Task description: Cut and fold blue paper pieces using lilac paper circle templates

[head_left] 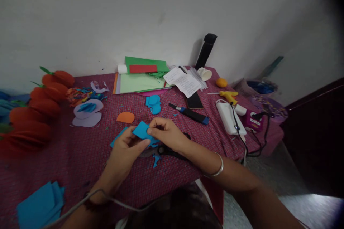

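Note:
My left hand (126,150) and my right hand (166,134) meet over the middle of the table. Both pinch a small piece of blue paper (142,130) between fingers and thumbs. Black scissors (168,151) lie on the red checked cloth (80,150) just under my right wrist. A blue scrap (156,160) lies beside the scissors. A silver bangle (218,168) is on my right forearm.
Cut blue shapes (153,103), an orange half-round (125,117), a utility knife (192,113), a phone (194,101), a glue gun (228,96), a white power bank (230,117) and stacked coloured paper (139,78) lie beyond. Orange paper flowers (45,100) at left; blue sheets (40,205) near left.

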The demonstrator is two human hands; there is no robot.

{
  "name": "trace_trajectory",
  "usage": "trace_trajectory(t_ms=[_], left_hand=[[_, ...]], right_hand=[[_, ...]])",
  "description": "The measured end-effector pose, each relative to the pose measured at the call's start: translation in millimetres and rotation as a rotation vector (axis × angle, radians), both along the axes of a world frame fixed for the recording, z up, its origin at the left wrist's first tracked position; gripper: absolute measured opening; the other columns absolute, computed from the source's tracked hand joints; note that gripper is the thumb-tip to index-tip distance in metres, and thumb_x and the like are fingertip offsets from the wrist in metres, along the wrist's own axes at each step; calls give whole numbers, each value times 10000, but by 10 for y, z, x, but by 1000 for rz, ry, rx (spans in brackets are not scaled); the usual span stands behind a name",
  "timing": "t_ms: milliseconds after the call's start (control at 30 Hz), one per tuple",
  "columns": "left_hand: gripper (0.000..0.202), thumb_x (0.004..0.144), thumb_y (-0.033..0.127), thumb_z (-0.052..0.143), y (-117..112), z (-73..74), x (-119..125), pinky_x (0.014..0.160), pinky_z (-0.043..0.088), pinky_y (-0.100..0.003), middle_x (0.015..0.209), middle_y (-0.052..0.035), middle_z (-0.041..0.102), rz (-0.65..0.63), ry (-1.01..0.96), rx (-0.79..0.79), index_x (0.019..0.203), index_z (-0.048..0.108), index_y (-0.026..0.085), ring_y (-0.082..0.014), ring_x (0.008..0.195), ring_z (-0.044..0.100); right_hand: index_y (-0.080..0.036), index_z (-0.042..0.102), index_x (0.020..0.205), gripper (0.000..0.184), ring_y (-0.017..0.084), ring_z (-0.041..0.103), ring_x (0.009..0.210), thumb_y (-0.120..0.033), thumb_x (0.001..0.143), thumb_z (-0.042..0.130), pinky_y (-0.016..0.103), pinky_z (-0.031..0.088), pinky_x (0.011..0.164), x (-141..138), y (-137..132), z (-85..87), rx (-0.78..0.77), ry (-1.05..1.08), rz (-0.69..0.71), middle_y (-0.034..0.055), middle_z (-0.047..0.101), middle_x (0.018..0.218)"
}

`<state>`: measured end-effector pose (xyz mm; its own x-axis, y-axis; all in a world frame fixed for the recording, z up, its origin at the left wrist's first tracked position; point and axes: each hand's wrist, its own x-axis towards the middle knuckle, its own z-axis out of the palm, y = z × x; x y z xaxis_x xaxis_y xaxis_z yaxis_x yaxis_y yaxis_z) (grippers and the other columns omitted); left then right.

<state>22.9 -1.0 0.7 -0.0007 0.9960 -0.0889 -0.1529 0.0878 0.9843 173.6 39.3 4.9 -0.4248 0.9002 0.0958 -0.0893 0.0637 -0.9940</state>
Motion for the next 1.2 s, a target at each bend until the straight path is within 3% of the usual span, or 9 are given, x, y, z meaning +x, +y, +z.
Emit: trace_trajectory(t_ms=[100, 233, 333, 533, 633, 867, 1000, 1100, 1200], left_hand=[[210, 658, 225, 767, -1, -70, 50, 699, 476, -251, 799, 1, 689, 51, 7, 23, 846, 682, 183, -144, 731, 599], [91, 718, 240, 717, -12, -122, 57, 590, 410, -214, 639, 37, 610, 75, 20, 49, 713, 650, 179, -108, 597, 513], [193, 742, 254, 688, -18, -110, 55, 569, 390, -220, 576, 32, 571, 47, 26, 46, 598, 591, 169, -106, 563, 485], [168, 693, 273, 743, -7, -57, 19, 576, 430, -228, 678, 26, 627, 97, 1, 34, 804, 657, 180, -117, 596, 535], [145, 724, 275, 728, -16, -30, -28, 520, 395, -205, 585, 43, 593, 137, 41, 74, 683, 622, 186, -99, 536, 506], [381, 871, 409, 534, 1, 38, -47, 545, 416, -234, 546, 9, 569, 149, 86, 73, 567, 592, 188, -119, 537, 511], [173, 801, 362, 636, 22, 11, -69, 522, 421, -226, 579, 30, 580, 91, -14, 81, 759, 647, 194, -115, 527, 518], [141, 737, 261, 710, 6, -9, -81, 499, 388, -195, 551, 45, 572, 86, 83, 102, 673, 612, 184, -92, 506, 497], [172, 765, 267, 681, -4, -12, -74, 505, 391, -197, 539, 40, 582, 88, 133, 110, 639, 601, 182, -93, 502, 505]], right_hand=[[-174, 520, 672, 195, 67, 377, 487, -311, 772, 617, 197, 307, 469, -17, -15, 5, -20, 56, -18, -66, 449, 554], [-175, 504, 656, 203, 71, 393, 501, -301, 772, 612, 200, 321, 474, -24, -35, 26, 36, 57, -74, -57, 471, 566], [-173, 502, 651, 210, 68, 375, 504, -303, 770, 616, 201, 311, 469, -21, -37, 27, 60, 39, -113, -58, 453, 574], [-179, 495, 654, 233, 75, 383, 507, -335, 766, 626, 205, 317, 473, -23, -41, 12, 35, 32, -54, -54, 459, 571], [-179, 497, 653, 228, 76, 373, 504, -332, 770, 619, 207, 307, 469, -26, -47, 14, 51, 7, -64, -54, 445, 569], [-172, 503, 661, 217, 77, 375, 524, -321, 777, 609, 205, 315, 483, -23, -32, -18, 85, -42, -71, -52, 439, 578], [-170, 505, 676, 211, 84, 403, 541, -321, 788, 601, 208, 334, 492, -18, -30, -29, 87, -53, -45, -42, 467, 596], [-176, 512, 721, 193, 90, 413, 561, -334, 798, 591, 211, 339, 505, 12, -23, -8, 106, -76, 2, -42, 470, 625], [-175, 518, 745, 180, 94, 418, 584, -321, 776, 619, 216, 337, 525, 46, -2, -4, 150, -135, 66, -45, 467, 648]])
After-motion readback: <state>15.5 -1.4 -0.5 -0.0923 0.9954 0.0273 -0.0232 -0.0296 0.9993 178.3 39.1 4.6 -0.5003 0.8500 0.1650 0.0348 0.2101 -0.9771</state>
